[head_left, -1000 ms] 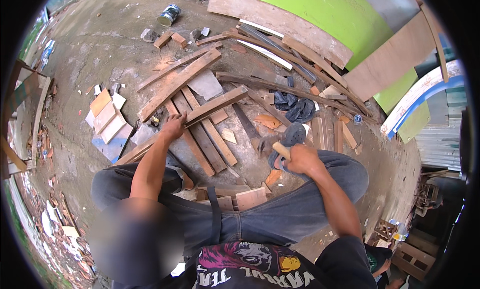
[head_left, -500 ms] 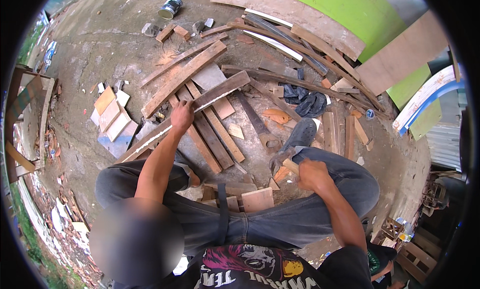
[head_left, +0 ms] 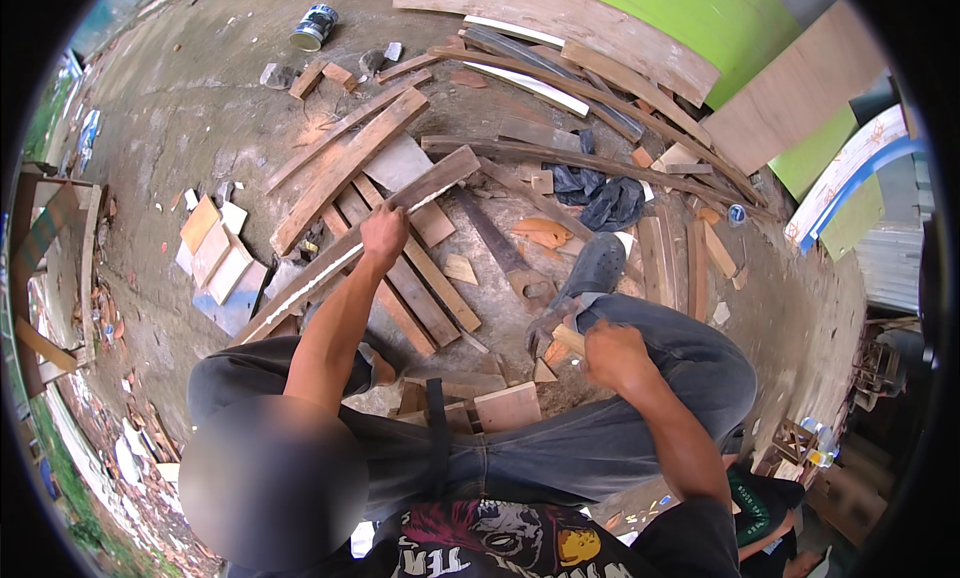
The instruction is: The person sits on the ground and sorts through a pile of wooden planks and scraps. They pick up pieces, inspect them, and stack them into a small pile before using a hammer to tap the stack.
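My left hand [head_left: 385,233] is closed over a long wooden plank [head_left: 440,176] with a rough white strip along its near edge. That plank lies slanted across several other boards [head_left: 408,278] on the ground. In front of my right knee, my right hand [head_left: 615,356] is closed round a short, pale wooden piece [head_left: 568,340], handle-like in shape. A dark shape touches its far end, and I cannot make out whether the two are joined. A handsaw [head_left: 500,243] with a brown blade lies between the boards and my right shoe [head_left: 596,266].
Small flat wood pieces [head_left: 215,248] lie at the left. Black plastic [head_left: 605,200] and an orange leaf [head_left: 542,232] are beyond my shoe. Long boards [head_left: 640,108] and green panels [head_left: 690,28] lie at the far right. A paint can [head_left: 314,28] rests at the back.
The view has shifted slightly, so most things sit a little further left. Both hands keep their holds; my left hand remains on the plank.
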A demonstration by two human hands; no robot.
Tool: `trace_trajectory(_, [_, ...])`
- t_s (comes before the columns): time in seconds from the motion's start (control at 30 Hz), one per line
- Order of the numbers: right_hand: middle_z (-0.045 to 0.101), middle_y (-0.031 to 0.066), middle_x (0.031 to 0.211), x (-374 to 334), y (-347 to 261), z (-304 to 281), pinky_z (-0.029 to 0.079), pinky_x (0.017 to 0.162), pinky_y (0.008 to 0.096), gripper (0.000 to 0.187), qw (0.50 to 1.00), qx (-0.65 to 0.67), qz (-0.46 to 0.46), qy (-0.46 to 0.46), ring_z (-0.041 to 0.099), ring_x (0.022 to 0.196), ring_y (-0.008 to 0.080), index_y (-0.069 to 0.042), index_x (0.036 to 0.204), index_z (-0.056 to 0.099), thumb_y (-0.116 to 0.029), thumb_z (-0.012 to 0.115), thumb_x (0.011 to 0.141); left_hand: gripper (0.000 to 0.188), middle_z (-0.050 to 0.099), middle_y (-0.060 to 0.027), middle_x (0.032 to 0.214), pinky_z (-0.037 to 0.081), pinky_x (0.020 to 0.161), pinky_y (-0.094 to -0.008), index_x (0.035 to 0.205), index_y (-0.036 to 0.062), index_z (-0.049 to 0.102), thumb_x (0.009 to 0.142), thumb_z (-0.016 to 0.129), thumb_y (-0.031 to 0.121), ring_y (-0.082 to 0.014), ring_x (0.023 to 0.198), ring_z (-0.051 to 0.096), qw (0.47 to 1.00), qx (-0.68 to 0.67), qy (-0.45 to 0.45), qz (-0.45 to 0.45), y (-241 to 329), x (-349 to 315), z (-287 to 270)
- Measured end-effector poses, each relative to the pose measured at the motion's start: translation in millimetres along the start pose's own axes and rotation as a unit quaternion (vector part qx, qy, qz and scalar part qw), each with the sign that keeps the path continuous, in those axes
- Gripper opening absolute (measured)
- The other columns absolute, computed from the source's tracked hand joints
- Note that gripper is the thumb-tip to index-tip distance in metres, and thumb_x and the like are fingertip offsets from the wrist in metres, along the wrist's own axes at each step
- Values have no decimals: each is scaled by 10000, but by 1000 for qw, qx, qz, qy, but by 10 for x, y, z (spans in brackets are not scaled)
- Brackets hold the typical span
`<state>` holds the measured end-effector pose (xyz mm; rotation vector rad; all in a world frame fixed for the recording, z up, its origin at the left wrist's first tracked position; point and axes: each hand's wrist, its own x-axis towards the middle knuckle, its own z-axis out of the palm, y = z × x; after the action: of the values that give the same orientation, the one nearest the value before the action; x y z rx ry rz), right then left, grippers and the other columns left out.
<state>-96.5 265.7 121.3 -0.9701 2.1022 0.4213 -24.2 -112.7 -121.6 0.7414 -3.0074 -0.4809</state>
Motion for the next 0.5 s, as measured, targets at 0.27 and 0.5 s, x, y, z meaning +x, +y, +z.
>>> trace_trajectory(0.27, [639,178,1002,-3,37,53,508,775,426,362,999,24,-13,30,665,908,313,35,973,679,-239,729,741,201,569,-147,1075,530,749,-468,1050,31,554,938,463,172,-311,1007,617,984,131,-112,37,5,206,5])
trace_trajectory(0.5, [639,174,977,9,39,48,491,752,399,272,999,27,-18,40,661,873,296,31,919,695,-124,693,696,257,552,-149,1108,505,814,-489,1080,24,539,939,477,230,-309,1078,580,981,153,-109,40,51,282,-6])
